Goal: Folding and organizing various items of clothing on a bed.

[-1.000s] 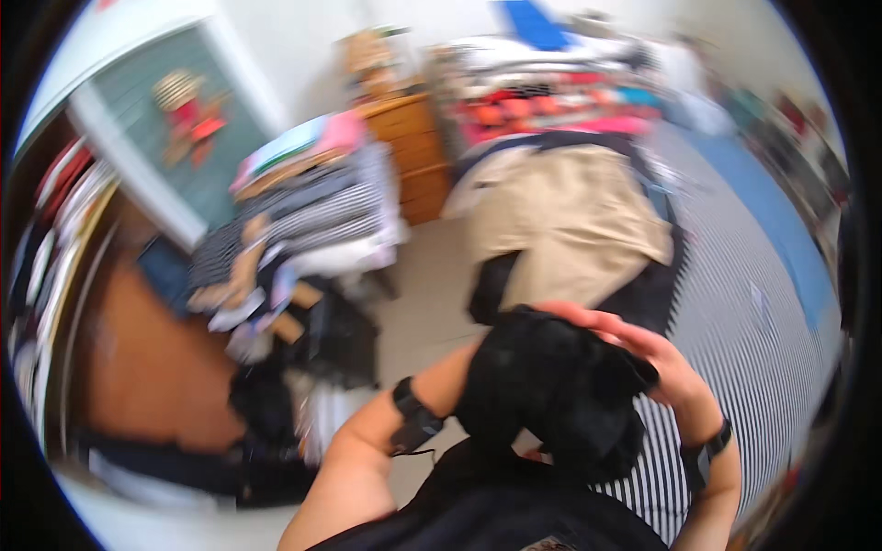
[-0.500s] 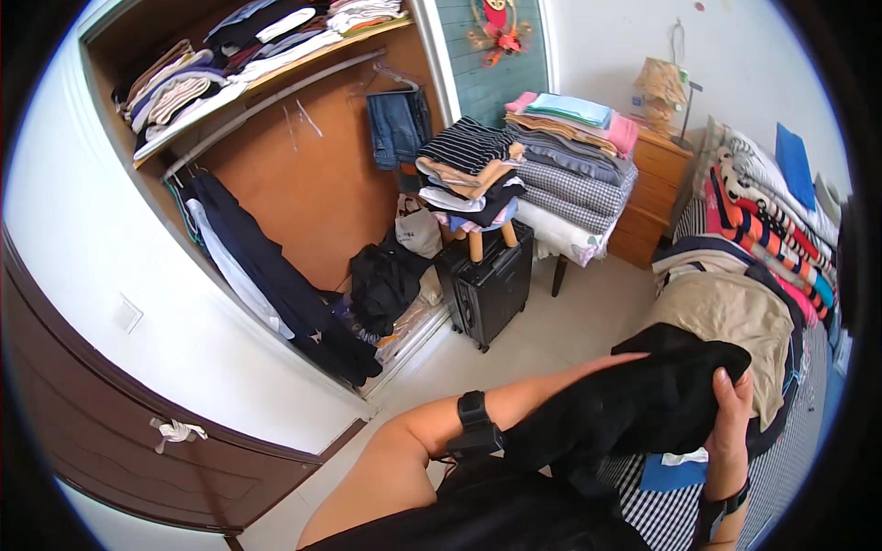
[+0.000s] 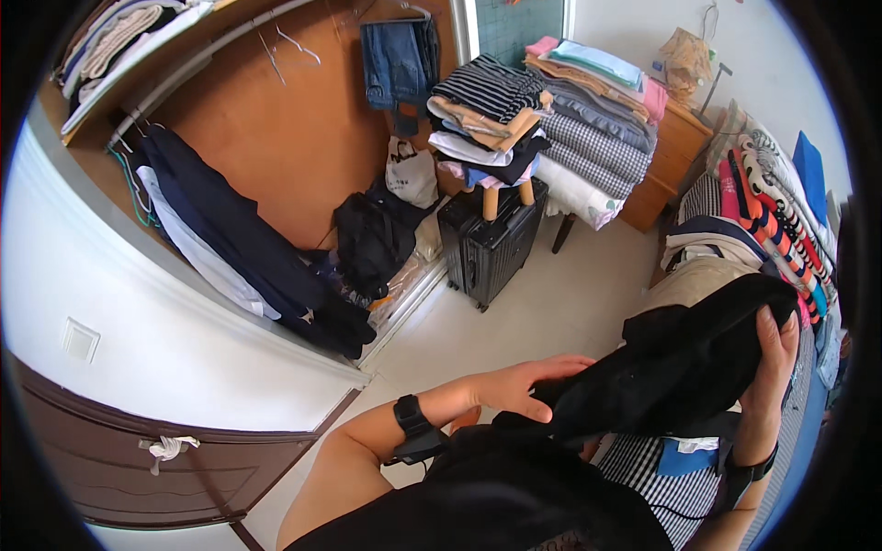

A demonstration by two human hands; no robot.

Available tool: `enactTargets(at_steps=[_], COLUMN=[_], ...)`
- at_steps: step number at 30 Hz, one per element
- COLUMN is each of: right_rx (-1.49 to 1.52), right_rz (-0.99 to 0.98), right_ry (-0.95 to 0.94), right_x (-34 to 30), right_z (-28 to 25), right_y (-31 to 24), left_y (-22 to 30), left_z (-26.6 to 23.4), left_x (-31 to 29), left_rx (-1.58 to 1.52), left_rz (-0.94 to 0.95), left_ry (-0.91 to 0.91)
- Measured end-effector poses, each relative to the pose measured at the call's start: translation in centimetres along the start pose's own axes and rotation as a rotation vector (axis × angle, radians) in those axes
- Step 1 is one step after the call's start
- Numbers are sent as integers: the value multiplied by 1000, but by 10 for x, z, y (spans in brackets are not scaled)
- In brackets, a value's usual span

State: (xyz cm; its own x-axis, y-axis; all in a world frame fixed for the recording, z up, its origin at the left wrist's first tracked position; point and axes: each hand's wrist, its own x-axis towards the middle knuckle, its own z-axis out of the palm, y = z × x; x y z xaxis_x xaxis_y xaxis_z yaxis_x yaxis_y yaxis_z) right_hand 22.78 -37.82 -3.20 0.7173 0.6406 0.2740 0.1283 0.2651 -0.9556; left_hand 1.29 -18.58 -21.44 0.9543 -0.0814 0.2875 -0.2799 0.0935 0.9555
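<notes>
A black garment [image 3: 671, 367] stretches in front of me at the lower right; its exact kind does not show. Its upper right end is gripped by my right hand [image 3: 774, 354], thumb on the near face and the other fingers mostly hidden. By the garment's left end, my left hand [image 3: 528, 384] has its fingers stretched out and apart. Those fingertips reach the cloth's edge, and I cannot tell whether they touch it. Beneath and beyond the black cloth, a beige garment [image 3: 684, 286] lies on the bed.
To the right, the bed holds striped, colourful folded clothes [image 3: 772, 216] and a checked cloth [image 3: 634, 473]. A folded-clothes pile [image 3: 491, 101] rests on a stool behind a black suitcase [image 3: 491, 243]. Left is an open wardrobe [image 3: 266, 138] with hanging clothes; a brown door [image 3: 175, 477] stands lower left.
My left hand has come out from under the black garment and drawn back left. My right hand has carried the garment up and rightward. The whole view has also shifted.
</notes>
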Motion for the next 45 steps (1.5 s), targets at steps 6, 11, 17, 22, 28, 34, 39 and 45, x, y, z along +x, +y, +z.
enactTargets(at_steps=[6,11,17,22,28,34,39,45], right_rx=[-1,-68,-68,-31,405,79,-388,-334], right_rz=[-17,-93,-128,-88,118,390,-106,26], right_ry=[-17,168,312,366,368,-122,-384,165], right_x=[28,21,12,7,34,83,45,54], right_z=[21,21,-32,-64,-29,11,19,-61], right_y=[11,8,17,23,61,87,129,137], left_y=[11,10,23,21,-31,-12,29,15], left_z=[-49,-80,-110,-120,-100,-97,-69,-66], left_x=[-40,-51,-41,-23,21,67,136,194], left_rx=[156,-45,197,139,-210,-339,-502,-350], left_rz=[0,-153,98,-19,-147,-332,-167,-141], left_ry=[198,522,655,599,395,380,155,-175])
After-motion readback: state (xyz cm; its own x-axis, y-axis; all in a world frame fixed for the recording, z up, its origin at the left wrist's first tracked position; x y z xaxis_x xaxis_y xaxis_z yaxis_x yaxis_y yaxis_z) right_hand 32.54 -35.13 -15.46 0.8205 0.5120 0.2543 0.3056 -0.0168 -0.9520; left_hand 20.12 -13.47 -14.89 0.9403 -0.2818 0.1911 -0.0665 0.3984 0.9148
